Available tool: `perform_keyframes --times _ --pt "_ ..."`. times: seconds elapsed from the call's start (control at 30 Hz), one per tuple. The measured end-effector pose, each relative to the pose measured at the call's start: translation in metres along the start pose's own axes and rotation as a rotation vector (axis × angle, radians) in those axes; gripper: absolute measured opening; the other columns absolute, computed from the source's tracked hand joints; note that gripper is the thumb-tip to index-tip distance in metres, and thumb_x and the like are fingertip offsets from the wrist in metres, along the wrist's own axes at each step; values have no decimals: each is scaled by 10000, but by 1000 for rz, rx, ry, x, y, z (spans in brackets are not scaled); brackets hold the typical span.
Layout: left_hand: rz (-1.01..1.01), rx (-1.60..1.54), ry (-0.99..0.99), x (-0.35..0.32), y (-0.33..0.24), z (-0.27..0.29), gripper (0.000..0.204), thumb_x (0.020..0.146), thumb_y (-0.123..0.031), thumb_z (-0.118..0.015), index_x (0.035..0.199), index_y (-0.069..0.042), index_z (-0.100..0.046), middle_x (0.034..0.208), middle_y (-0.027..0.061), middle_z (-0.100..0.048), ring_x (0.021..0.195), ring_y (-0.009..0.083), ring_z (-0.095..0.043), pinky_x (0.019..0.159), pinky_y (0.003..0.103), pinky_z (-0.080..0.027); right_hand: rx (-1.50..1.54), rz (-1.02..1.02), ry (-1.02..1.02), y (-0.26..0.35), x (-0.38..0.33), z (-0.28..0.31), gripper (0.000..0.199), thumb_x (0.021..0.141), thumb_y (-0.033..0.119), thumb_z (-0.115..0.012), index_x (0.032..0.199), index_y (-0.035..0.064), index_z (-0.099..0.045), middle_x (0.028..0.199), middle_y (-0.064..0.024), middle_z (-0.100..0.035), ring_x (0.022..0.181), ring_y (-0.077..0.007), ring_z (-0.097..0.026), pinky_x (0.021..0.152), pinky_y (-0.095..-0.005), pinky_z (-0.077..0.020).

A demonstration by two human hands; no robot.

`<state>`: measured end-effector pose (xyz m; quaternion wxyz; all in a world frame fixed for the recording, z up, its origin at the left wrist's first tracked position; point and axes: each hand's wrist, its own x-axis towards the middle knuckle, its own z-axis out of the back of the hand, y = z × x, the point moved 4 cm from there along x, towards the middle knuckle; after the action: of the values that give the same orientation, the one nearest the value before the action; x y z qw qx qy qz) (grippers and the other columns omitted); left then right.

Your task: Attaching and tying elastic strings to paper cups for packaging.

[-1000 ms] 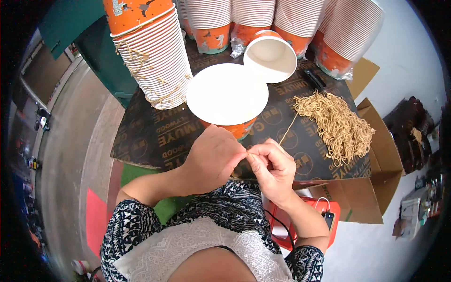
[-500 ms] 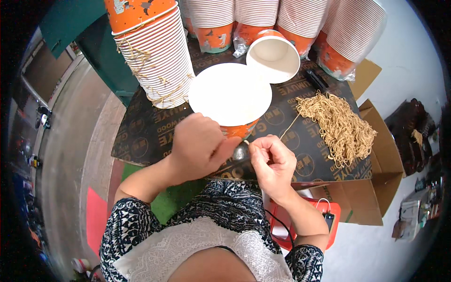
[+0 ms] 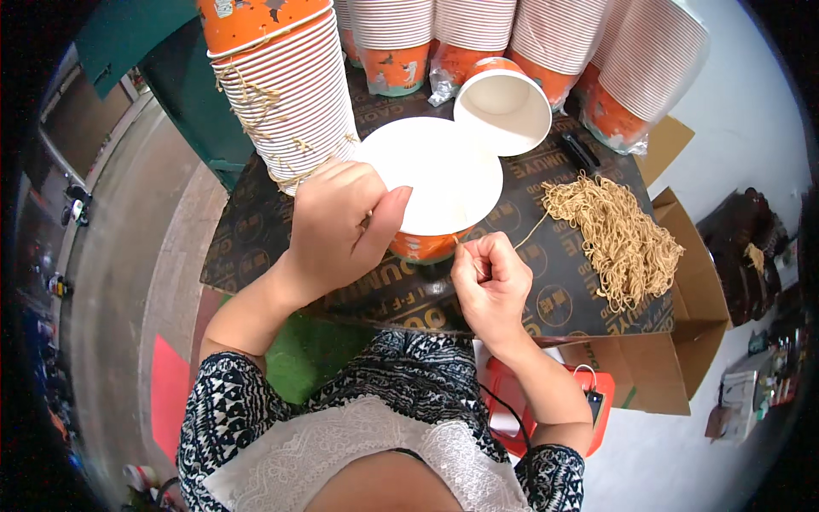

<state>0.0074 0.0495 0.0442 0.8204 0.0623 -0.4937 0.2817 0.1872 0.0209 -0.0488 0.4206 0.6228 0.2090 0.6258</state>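
Observation:
A paper tub (image 3: 433,247), orange outside with a wide white mouth, stands on the dark printed board in front of me. My left hand (image 3: 341,224) is closed at the tub's near left side, its thumb over the curled fingers. Whatever it may hold is hidden. At the tub's near right side, my right hand (image 3: 492,277) pinches a thin tan string between thumb and fingers. That string (image 3: 532,233) runs back to a loose tan heap of string (image 3: 621,241) on the right of the board.
A tall stack of tubs (image 3: 294,111) with string ends hanging off stands at left. Behind are several plastic-wrapped stacks (image 3: 478,26). An empty tub (image 3: 503,111) lies tipped behind the front one, near a black object (image 3: 581,152). A cardboard box (image 3: 695,299) sits beyond the right edge.
My left hand has lifted up and to the left, away from my right hand. The right hand has barely shifted and still pinches the string.

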Motion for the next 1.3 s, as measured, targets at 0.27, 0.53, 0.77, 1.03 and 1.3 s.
perform_keyframes --times 0.27,0.53,0.77,1.03,1.3 --pt "175 -147 208 17 17 -12 122 870 -63 -629 790 16 -584 723 159 -599 679 348 -596 619 415 -466 -55 12 -16 -4 6 -4 193 800 -68 -674 746 14 -507 614 -53 -480 527 -103 -439 506 -253 -393" --pt "244 -540 943 31 37 -60 352 895 -142 -562 1183 44 -642 1041 201 -708 952 296 -679 855 365 -520 -68 -22 -11 -6 8 -6 155 813 -51 -679 779 14 -543 621 -67 -496 521 -121 -458 506 -267 -405" --pt "314 -687 1142 22 33 -70 171 932 -129 -603 993 15 -672 804 71 -683 732 110 -603 674 279 -499 -111 -8 0 -4 6 -2 147 824 -34 -691 789 14 -557 628 -72 -513 526 -125 -486 505 -273 -413" --pt "310 -527 1125 23 24 -72 143 918 -138 -594 866 -5 -607 693 56 -615 665 125 -563 618 304 -472 -113 30 33 -2 5 4 111 835 -16 -701 873 4 -599 673 -79 -544 527 -132 -509 508 -269 -427" --pt "480 -486 1018 27 39 -67 216 889 -174 -483 820 -15 -611 735 94 -628 698 173 -581 654 336 -462 -197 42 141 1 2 13 157 807 5 -705 940 1 -621 707 -92 -557 612 -215 -561 576 -328 -457"
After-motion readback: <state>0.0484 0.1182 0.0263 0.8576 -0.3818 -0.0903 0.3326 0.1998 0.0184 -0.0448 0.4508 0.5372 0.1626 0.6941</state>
